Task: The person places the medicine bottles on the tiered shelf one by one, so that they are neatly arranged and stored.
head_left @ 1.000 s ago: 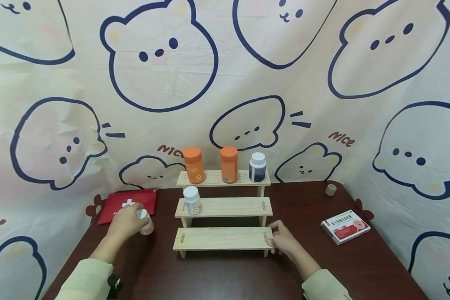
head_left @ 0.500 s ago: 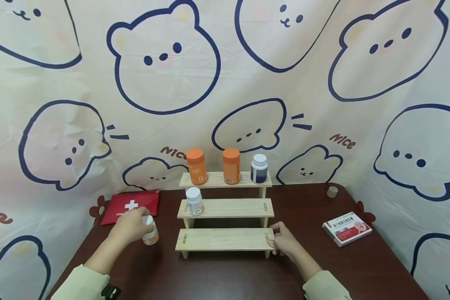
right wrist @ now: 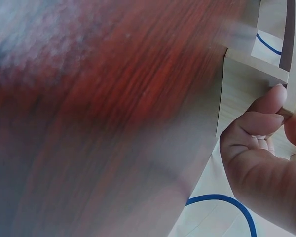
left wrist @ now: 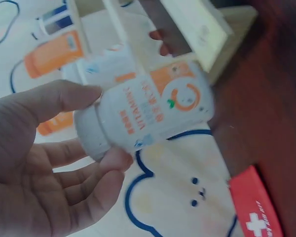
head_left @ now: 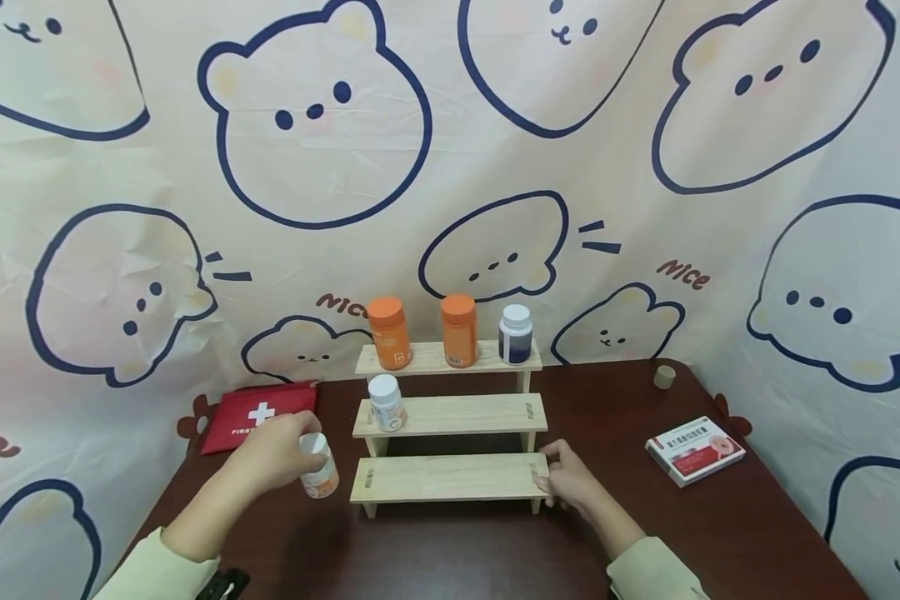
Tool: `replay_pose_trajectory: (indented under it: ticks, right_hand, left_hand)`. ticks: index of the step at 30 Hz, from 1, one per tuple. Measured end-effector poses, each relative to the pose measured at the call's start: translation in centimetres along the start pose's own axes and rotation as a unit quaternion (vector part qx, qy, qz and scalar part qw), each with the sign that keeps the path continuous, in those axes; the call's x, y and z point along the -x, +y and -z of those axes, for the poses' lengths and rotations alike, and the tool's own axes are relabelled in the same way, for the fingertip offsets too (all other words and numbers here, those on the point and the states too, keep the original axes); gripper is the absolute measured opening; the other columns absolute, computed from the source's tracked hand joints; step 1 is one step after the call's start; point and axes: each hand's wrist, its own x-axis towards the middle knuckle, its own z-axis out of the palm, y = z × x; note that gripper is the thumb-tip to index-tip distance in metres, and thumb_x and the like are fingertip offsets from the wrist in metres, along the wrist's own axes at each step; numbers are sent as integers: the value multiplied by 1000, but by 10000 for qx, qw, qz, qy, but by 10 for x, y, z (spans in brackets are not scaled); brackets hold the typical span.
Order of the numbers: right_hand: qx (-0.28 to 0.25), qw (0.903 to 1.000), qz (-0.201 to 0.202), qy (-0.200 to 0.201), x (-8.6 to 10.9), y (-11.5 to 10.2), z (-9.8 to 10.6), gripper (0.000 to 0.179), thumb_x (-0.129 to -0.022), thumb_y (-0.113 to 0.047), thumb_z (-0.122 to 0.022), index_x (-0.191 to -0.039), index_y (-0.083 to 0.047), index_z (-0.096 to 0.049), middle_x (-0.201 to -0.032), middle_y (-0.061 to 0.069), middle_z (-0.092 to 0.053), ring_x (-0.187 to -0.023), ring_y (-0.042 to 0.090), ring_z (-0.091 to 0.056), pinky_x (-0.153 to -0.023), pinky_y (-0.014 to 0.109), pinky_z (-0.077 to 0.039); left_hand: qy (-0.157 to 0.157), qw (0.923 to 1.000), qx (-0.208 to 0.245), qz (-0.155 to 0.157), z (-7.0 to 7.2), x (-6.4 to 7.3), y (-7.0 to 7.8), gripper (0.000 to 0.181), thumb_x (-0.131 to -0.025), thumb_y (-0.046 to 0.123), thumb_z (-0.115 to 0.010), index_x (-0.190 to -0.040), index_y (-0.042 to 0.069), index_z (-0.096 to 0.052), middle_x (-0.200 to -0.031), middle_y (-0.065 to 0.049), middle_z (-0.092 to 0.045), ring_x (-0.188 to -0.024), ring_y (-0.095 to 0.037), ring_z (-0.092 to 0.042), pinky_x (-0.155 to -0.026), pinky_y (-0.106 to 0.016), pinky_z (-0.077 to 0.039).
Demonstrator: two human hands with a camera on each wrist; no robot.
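My left hand (head_left: pixel 273 454) grips a white vitamin bottle (head_left: pixel 319 468) by its cap end, above the table left of the wooden shelf. In the left wrist view the bottle (left wrist: pixel 153 108) shows an orange ring on its label, with thumb and fingers around the cap. My right hand (head_left: pixel 568 477) pinches the right end of the lowest step of the three-step wooden shelf (head_left: pixel 450 479). Up close in the right wrist view, the fingers of that hand (right wrist: pixel 259 143) hold the board's edge. A similar white bottle (head_left: pixel 386 403) stands on the middle step's left end.
Two orange bottles (head_left: pixel 389 333) and a dark-blue-labelled white bottle (head_left: pixel 515 335) stand on the top step. A red first aid pouch (head_left: pixel 232 417) lies at the back left. To the right are a medicine box (head_left: pixel 694 451) and a small round wooden piece (head_left: pixel 664 377).
My left hand has carried the white vitamin bottle rightward and nearer, away from the red pouch toward the shelf. The right hand stays on the lowest step.
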Motion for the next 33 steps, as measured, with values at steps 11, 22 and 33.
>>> replay_pose_trajectory:
  ticks: [11,22,33]
  right_hand:
    - [-115,9998,152,-7,-3,-3,2,44,-78,8,-58,-118,0,-41,-68,9,-53,-42,16,-48,-39,24,-29]
    - [-101,9997,205,-26,2,0,0,44,-78,7,-58,-118,1,-41,-67,9,-50,-43,16,-49,-40,23,-30]
    - [-157,9996,249,29,2,0,2,43,-78,8,-59,-117,1,-42,-66,8,-50,-43,16,-49,-39,23,-30]
  left_hand:
    - [-858,9948,379,-397,4,5,47,37,-67,21,-84,-94,11,-61,-86,-2,-61,-75,-17,-56,-62,-34,-54]
    - [-712,9911,545,-984,5,-5,88,35,-69,18,-83,-97,13,-64,-93,-5,-63,-77,-18,-58,-64,-34,-55]
    - [-140,9898,153,-1411,3,-30,117,34,-72,16,-80,-103,11,-66,-95,-2,-63,-79,-18,-56,-62,-30,-52]
